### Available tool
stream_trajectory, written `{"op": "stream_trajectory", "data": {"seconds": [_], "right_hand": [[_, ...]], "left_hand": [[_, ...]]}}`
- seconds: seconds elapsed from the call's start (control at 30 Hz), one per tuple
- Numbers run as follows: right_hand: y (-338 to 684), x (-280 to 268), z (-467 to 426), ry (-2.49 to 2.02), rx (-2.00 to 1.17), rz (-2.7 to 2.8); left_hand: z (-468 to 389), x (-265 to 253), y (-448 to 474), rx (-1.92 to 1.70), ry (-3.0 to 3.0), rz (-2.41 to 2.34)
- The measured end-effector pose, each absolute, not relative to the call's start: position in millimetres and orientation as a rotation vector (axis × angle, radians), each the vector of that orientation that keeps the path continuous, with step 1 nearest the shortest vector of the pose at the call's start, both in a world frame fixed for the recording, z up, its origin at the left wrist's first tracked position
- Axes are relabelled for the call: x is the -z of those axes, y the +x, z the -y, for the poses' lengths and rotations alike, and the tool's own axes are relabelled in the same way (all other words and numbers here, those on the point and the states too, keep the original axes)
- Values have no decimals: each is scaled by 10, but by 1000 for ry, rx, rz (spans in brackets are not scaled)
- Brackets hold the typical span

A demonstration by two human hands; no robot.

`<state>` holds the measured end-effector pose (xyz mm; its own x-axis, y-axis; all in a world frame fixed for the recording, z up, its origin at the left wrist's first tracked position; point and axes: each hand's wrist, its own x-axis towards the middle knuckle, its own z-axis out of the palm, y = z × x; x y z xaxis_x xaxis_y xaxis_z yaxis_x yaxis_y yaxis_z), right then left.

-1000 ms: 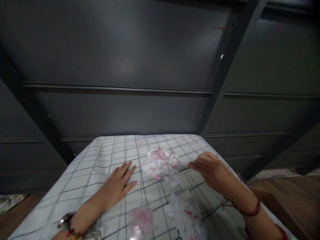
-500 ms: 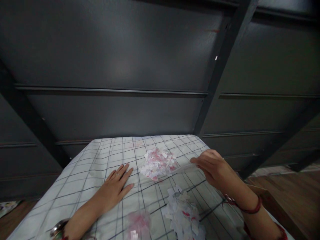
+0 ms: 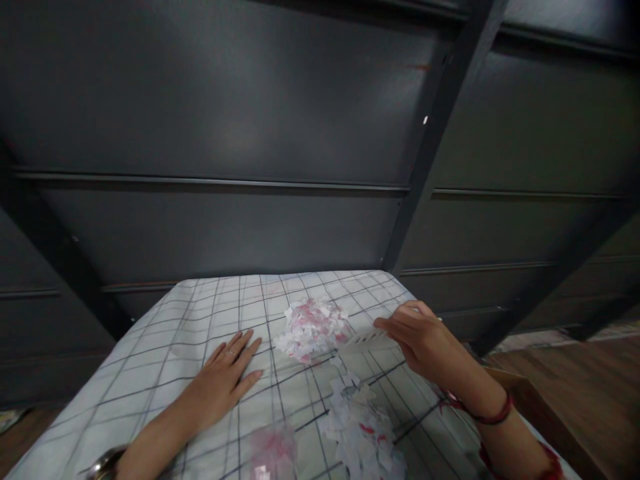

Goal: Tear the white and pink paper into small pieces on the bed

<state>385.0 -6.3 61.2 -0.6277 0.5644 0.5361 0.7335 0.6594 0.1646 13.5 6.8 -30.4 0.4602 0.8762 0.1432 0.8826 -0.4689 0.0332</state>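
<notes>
My left hand [image 3: 223,377] lies flat on the checked cloth [image 3: 200,320], fingers spread and holding nothing. My right hand [image 3: 415,337] pinches a thin, flat white slotted piece [image 3: 367,340]; its exact kind is unclear. The piece's far end reaches the right edge of a heap of white and pink paper scraps [image 3: 313,330]. Nearer to me lies a second pile of mostly white scraps [image 3: 365,430] with a few red bits. Left of that pile is a see-through bag [image 3: 273,450] with something pink in it, cut off by the lower edge.
Behind the cloth-covered table rises a dark grey panelled wall [image 3: 240,233] with metal ribs. A cardboard box [image 3: 540,407] stands at the right of the table, on or near the wooden floor [image 3: 595,380].
The slotted piece in my right hand has turned, so its slots now show. A few scraps have appeared between the two piles. My left hand stays in place; the view shifts slightly.
</notes>
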Motion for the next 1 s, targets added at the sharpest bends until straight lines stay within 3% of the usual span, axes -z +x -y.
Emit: {"op": "stream_trajectory", "data": {"seconds": [1.0], "right_hand": [[4023, -749, 186, -905, 406, 2452]], "left_hand": [[-63, 292, 138, 221, -2632, 1579]]}}
